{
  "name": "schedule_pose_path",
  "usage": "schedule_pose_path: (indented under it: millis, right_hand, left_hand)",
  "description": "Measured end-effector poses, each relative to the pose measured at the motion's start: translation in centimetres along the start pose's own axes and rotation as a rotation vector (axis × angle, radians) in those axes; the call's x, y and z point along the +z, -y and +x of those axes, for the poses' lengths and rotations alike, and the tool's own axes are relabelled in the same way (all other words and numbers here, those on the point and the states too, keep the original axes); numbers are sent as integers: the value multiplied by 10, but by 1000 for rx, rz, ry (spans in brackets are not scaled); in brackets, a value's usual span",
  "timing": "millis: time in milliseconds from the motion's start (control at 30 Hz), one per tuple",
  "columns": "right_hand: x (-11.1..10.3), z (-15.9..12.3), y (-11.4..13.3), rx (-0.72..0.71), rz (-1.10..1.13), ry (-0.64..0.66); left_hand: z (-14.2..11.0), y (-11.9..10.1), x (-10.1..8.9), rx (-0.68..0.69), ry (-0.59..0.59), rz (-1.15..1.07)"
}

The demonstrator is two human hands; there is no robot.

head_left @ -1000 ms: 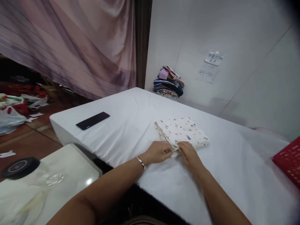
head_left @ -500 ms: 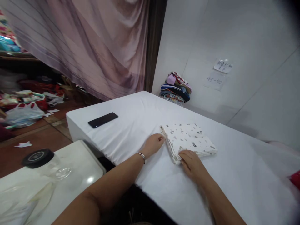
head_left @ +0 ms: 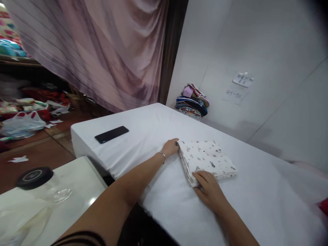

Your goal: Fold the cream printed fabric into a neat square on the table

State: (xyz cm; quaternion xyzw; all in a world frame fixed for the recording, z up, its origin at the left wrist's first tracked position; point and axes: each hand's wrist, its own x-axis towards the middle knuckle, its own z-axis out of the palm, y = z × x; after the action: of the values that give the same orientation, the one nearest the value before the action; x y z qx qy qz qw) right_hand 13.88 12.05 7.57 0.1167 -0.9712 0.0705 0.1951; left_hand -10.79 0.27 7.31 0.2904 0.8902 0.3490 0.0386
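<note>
Nearest, at lower left, a pale glossy side surface [head_left: 88, 171] with a black-lidded jar [head_left: 34, 177] on top; next to it, a table [head_left: 269, 201] draped in white. At the near corner of a folded printed cloth [head_left: 206, 157], the right hand [head_left: 210, 188]: fingers over the top layer, thumb lower down, apparently closed on the edge. Farther along the same side, at the far-left corner, the left hand [head_left: 171, 147], fingers curled against the cloth; impossible to tell whether pinching or only touching. To the right of the left hand, the cloth itself, flat on the table, already in a compact, layered rectangle. By the look of it, folding largely done; layers visible along the left edge, so perhaps only some evening of edges and corners left. Farther left, well apart, a black phone-like slab [head_left: 111, 134]. Beyond, by the pale wall [head_left: 282, 51], piled fabrics [head_left: 192, 104]; higher up, paper notes [head_left: 243, 80]. To the left, a pinkish curtain [head_left: 102, 51].
</note>
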Motion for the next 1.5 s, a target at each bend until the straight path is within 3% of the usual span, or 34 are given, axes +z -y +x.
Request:
schedule_pose_path:
  millis: [300,500,600,667,800,900,967,1067,1133,1200,1267,1500]
  right_hand:
    - [2,10,5,101,90,-10]
    - [2,10,3,132,92,-22]
    - [2,10,2,138,87,-17]
    - [2,11,2,139,86,-10]
    - [-2,10,-1,110,132,-23]
    - [-8,3,-16,72,195,-108]
    - [-13,-7,-36,166,199,-282]
    - [-19,-27,-74,547,195,-599]
    - [-20,-40,-97,858,261,-690]
    - [-19,-51,-114,1072,342,-708]
    - [-16,-57,-124,1160,387,-704]
    - [-18,-51,-133,1211,423,-641]
  left_hand:
    - [21,7,2,4,-48,18]
    - [17,11,-4,73,-37,-6]
    - [-1,-8,-7,251,-166,-16]
    - [-23,-29,-7,446,-166,-8]
    - [-74,-63,4,774,74,58]
    - [-96,-68,13,838,206,106]
    - [-99,-65,18,857,222,142]
    - [-97,-60,20,892,215,197]
    - [-95,-59,21,906,219,229]
    - [-95,-59,21,913,224,252]
    - [-96,-60,21,913,225,263]
    - [-98,-61,20,896,225,265]
